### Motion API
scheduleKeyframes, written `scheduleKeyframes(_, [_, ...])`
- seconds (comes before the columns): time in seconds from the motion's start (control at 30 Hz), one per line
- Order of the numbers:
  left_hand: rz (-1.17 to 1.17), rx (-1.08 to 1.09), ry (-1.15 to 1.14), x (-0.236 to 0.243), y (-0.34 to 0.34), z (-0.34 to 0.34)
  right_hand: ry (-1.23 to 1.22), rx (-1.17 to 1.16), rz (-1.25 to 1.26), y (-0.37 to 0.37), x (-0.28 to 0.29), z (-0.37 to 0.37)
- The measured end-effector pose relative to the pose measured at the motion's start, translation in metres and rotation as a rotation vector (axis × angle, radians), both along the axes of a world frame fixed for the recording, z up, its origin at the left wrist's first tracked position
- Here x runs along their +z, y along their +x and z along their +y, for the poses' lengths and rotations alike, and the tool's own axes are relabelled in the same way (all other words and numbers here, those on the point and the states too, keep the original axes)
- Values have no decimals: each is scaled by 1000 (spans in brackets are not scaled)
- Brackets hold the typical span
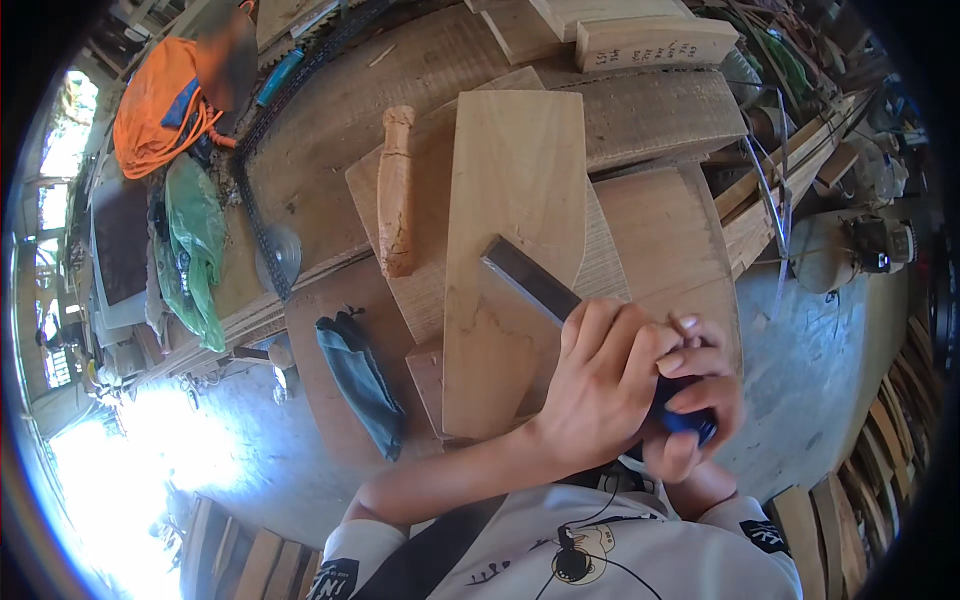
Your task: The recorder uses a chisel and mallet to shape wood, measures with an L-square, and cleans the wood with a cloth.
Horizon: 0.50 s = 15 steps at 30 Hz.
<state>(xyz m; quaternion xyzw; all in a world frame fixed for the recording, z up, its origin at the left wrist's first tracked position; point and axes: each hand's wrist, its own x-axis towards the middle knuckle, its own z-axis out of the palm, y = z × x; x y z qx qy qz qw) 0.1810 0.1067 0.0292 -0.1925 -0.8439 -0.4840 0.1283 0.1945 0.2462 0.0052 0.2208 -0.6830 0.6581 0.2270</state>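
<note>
The chisel (535, 283) slants over the pale board (515, 170), its flat end toward the board's middle and its blue handle (690, 425) toward the person; whether the blade touches the wood I cannot tell. The left hand (600, 375) has its fingers curled closed over the chisel near where blade and handle meet. The right hand (703, 390) has its fingers bent around the handle.

Handwritten figures in rows mark the side of a wood block (655, 47) at the far edge. The white shirt (640, 545) bears dark lettering and a cartoon print, and its sleeves carry dark printed patches.

The pale board lies on other boards, stacked across a worn, brown wooden bench (330, 130). A wooden club (397, 190) lies left of it, with a dark teal cloth (360, 385) nearer the person. Farther left are a green plastic bag (193, 245) and an orange bundle (160, 105).

Around the bench spreads a grey floor (815, 340), glaring with light at left; planks (835, 530) stand at lower right.
</note>
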Motion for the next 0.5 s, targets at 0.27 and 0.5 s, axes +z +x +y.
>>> scheduleKeyframes(0.27, [-35,14,-149,16,10,-57,-205,70,-303,-28,24,29])
scheduleKeyframes(0.5, [-308,308,-464,2,3,-80,366,198,-735,-57,55,55])
